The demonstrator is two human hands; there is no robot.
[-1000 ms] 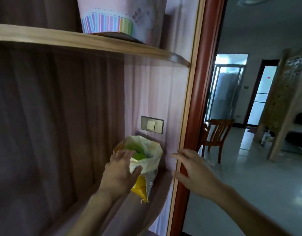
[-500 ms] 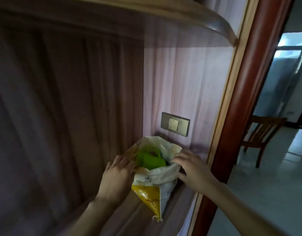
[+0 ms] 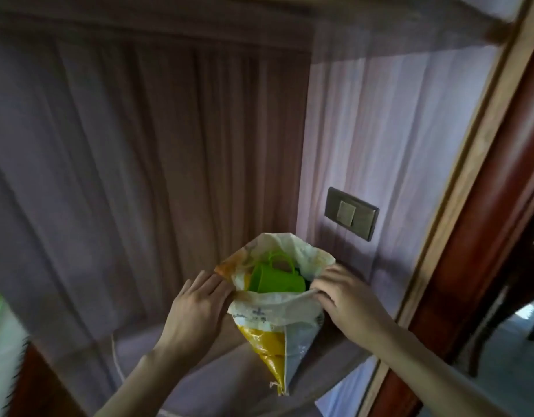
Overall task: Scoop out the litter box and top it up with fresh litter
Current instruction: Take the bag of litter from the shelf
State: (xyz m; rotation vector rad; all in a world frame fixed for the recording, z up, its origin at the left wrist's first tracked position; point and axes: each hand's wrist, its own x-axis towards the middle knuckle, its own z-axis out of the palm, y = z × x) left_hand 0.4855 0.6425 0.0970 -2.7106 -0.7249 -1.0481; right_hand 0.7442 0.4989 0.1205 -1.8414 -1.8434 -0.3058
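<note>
A white and yellow woven litter bag point(image 3: 274, 320) stands on a wooden shelf point(image 3: 199, 371) in the corner, its mouth spread wide. Inside the bag lies a bright green plastic scoop cup point(image 3: 274, 278) with a handle. My left hand point(image 3: 196, 308) grips the bag's left rim. My right hand point(image 3: 346, 299) pinches the right rim and holds it apart. The litter itself is hidden under the cup. No litter box is in view.
A wall switch plate point(image 3: 351, 213) sits just above the bag. A red-brown door frame point(image 3: 476, 236) runs down the right side, with a tiled floor beyond it. Wood panelling point(image 3: 139, 161) backs the shelf. A blurred green and white object point(image 3: 1, 341) shows at the far left.
My right hand came from the door frame to the bag and took hold of its right rim. The view moved closer and lower, and the bag mouth is pulled wider.
</note>
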